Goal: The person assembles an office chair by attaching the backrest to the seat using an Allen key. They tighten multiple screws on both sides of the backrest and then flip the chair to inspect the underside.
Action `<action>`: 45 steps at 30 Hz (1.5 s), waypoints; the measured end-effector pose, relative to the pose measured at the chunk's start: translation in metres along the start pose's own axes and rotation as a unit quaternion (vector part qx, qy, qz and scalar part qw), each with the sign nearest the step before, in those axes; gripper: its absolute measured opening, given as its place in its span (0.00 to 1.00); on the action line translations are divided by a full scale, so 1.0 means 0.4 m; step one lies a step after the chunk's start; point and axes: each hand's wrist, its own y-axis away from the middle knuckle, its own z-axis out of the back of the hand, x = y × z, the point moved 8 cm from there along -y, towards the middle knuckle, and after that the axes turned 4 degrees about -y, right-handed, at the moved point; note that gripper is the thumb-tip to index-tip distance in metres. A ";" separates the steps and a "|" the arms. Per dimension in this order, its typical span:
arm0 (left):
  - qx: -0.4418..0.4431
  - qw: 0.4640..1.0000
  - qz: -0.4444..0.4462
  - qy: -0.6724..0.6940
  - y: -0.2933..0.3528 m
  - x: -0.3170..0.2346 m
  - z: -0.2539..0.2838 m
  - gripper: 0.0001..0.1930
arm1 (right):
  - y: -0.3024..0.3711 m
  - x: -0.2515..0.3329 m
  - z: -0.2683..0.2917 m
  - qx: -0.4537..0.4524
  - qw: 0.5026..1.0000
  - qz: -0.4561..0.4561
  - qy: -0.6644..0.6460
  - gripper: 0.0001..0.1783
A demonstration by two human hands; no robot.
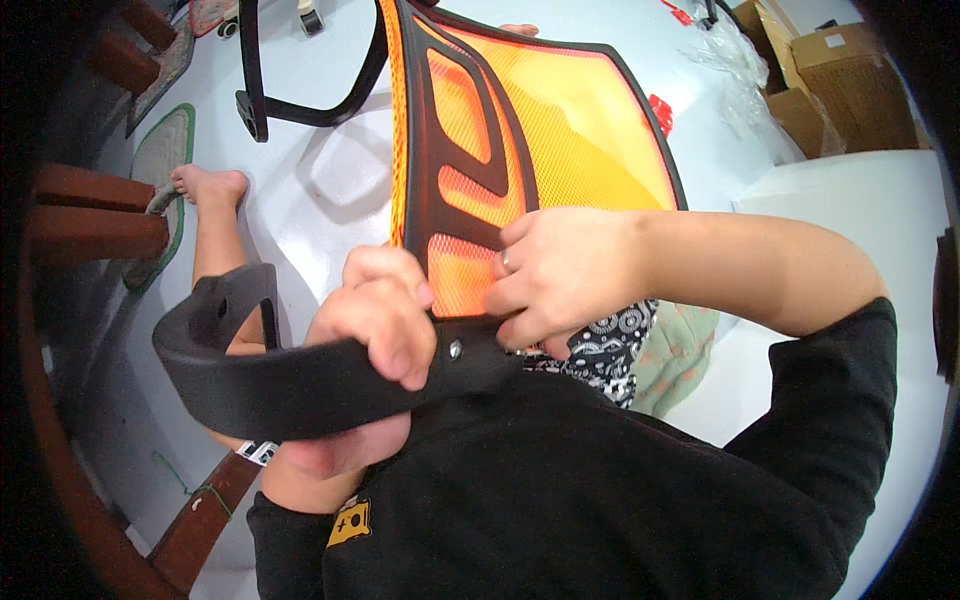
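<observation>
An orange mesh chair backrest (590,130) with a black frame leans up in front of me. A black curved armrest (270,392) crosses below it, its end against the bottom of the frame. My left hand (378,320) wraps round that end, thumb underneath. Just right of its fingers a silver bolt head (456,349) sits in the black part. My right hand (560,275), a ring on one finger, is curled at the lower frame beside the bolt. Its fingertips are partly hidden, so whatever they pinch cannot be made out.
A second black armrest (330,112) stands beyond the backrest at the upper left. Cardboard boxes (850,90) and clear plastic wrap (728,75) lie at the far right. Red-brown legs of furniture (95,222) and a green-edged mat (160,135) are on the left, near my bare foot (210,186).
</observation>
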 end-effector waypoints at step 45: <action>-0.082 0.992 0.018 0.091 0.008 0.041 0.036 0.20 | 0.112 0.002 -0.038 -0.341 0.886 -0.223 -0.223 0.11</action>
